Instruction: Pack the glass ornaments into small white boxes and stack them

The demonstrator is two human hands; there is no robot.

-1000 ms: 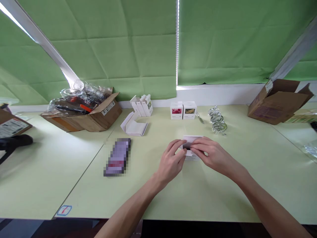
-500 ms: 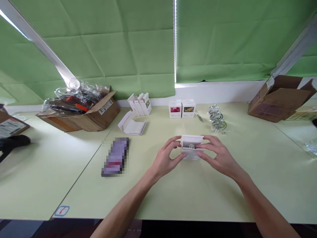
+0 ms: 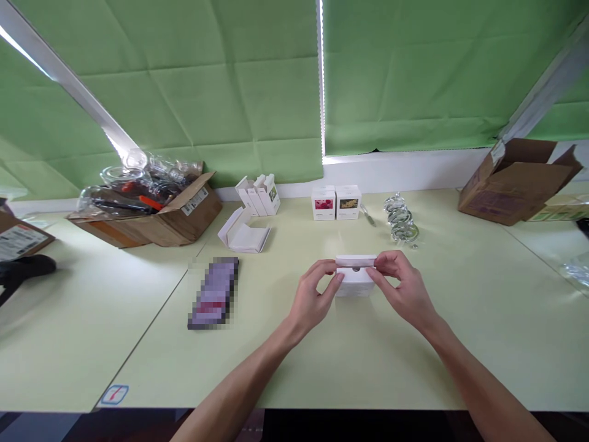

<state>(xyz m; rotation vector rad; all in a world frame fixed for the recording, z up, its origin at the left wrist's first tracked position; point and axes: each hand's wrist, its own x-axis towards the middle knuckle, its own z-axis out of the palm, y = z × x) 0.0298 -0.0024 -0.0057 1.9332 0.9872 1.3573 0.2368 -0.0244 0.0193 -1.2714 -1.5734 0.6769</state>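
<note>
Between my hands a small white cardboard box (image 3: 354,287) stands on the pale green table, its top flap raised at the back and a narrow gap showing beneath it. My left hand (image 3: 315,294) grips the box's left side, thumb on the near top edge and fingers at the flap's left end. From the right, my right hand (image 3: 405,288) pinches the flap's right end, its thumb on the near top edge. Only a small dark notch shows at the opening; the contents are hidden.
Two closed white boxes (image 3: 335,204) with flower pictures stand behind, beside clear glass-like coiled pieces (image 3: 401,218). Flattened white cartons (image 3: 258,196), an unfolded white carton (image 3: 243,233) and a blurred phone-like slab (image 3: 214,293) lie left. Brown cardboard boxes (image 3: 193,212) stand at both sides.
The box's flap has come down toward the opening, covering the round clear piece that showed inside. My thumbs have moved up onto the near top edge.
</note>
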